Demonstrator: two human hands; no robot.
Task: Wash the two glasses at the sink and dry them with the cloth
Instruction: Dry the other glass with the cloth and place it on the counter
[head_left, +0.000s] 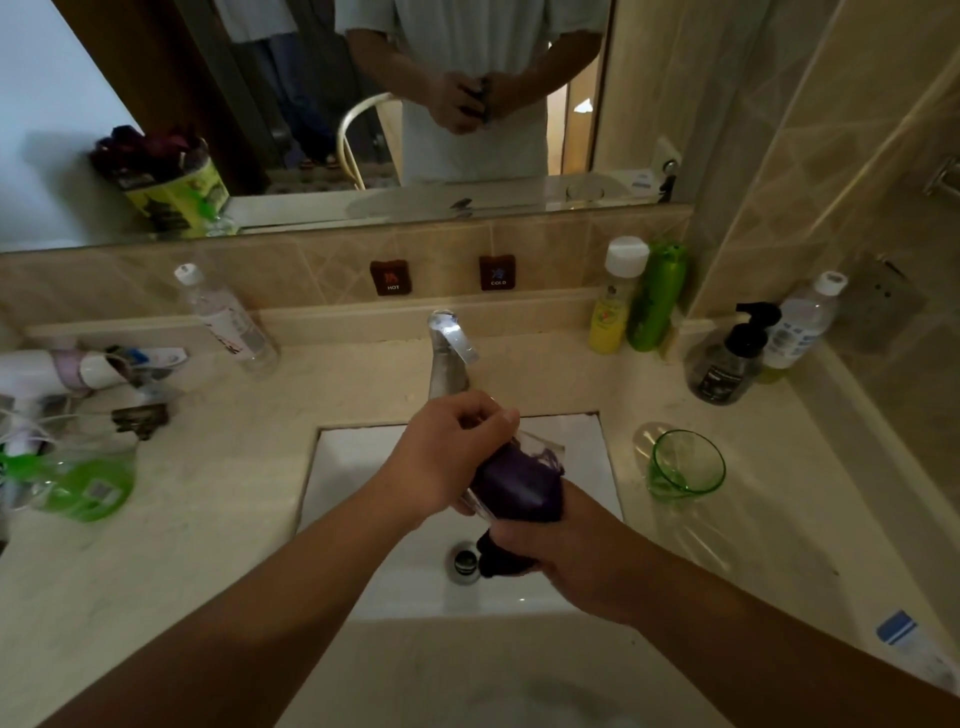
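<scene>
Both hands (457, 447) on clear glass (540, 447) stuffed with purple cloth (524, 488), above sink (363, 457)

Dim, warm light; edges bow outward, perhaps slightly blurred throughout.

A chrome tap (451, 349) stands behind the basin, under hot (390, 277) and cold (497, 273) tags on the tiled wall. Right of it, a yellow bottle (613, 306) touches a green can (657, 296); further right, a dark pump bottle (730, 358) sits beside a clear bottle (802, 322). To the left, another clear bottle (226, 317), a hairdryer (57, 371) and a green pouch (85, 486).
</scene>
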